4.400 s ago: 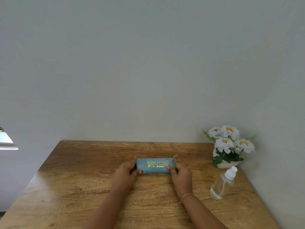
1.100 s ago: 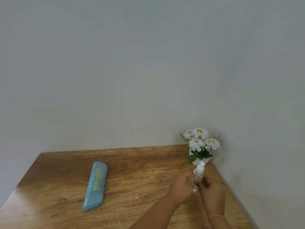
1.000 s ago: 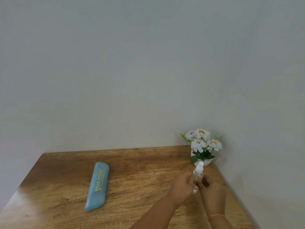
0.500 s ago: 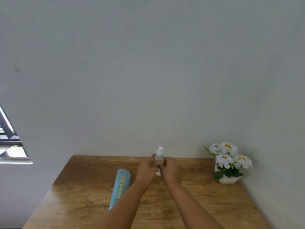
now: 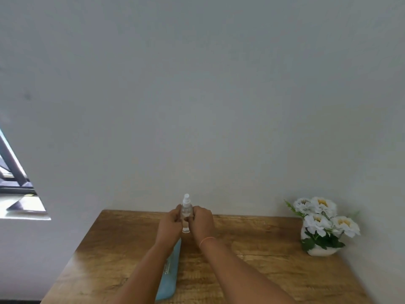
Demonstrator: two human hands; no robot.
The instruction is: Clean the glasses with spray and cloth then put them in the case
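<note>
Head view: spray bottle (image 5: 186,212) upright, long axis vertical, white nozzle cap pointing straight up in front of the wall (image 5: 197,106), clear base pointing down at the table (image 5: 252,270). Cannot tell if the base touches the wood. Bottle is at the far middle of the table, held between both my hands. My left hand (image 5: 169,227) grips its left side, fingers curled round the body. My right hand (image 5: 201,223) grips its right side the same way, fingers curled. Cap and neck stick out above my fingertips; the base shows below them. Orange band (image 5: 207,239) on my right wrist. Blue case (image 5: 169,275) lies flat on the table nearer me, long axis running away from me, far end leaning slightly right and ending near the bottle's base; my left forearm covers part of it. White flowers (image 5: 322,218) in a white pot (image 5: 321,251) at the right back corner, well apart from the bottle. Window (image 5: 15,189) at the left edge.
</note>
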